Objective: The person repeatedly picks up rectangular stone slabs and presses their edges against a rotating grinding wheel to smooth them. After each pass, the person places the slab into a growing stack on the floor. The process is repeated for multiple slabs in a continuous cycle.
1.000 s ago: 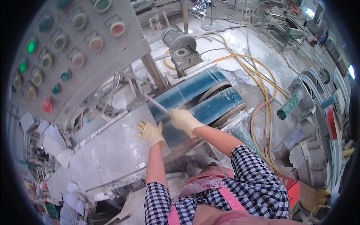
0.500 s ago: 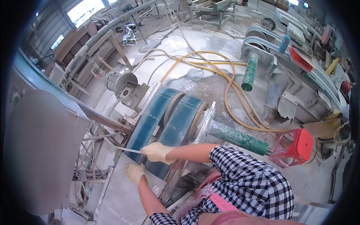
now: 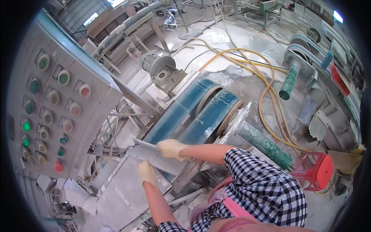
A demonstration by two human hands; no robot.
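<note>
Cream-gloved, the right hand (image 3: 170, 149) is curled over the upper edge of one thin, flat grey slab (image 3: 154, 155) near the centre of the frame, while the left hand (image 3: 147, 173) sits bent at its lower edge, blurred, its grip impossible to tell. The slab's long axis runs from upper left to lower right, across the lower end of two smooth blue belts (image 3: 181, 108) and beside a dusty grey worktop (image 3: 119, 193). Farther out: one ribbed metal motor (image 3: 157, 63) above centre, one button-studded panel (image 3: 91, 116) at left, two mottled green cylinders (image 3: 266, 146) and one red stool (image 3: 324, 170) at right.
</note>
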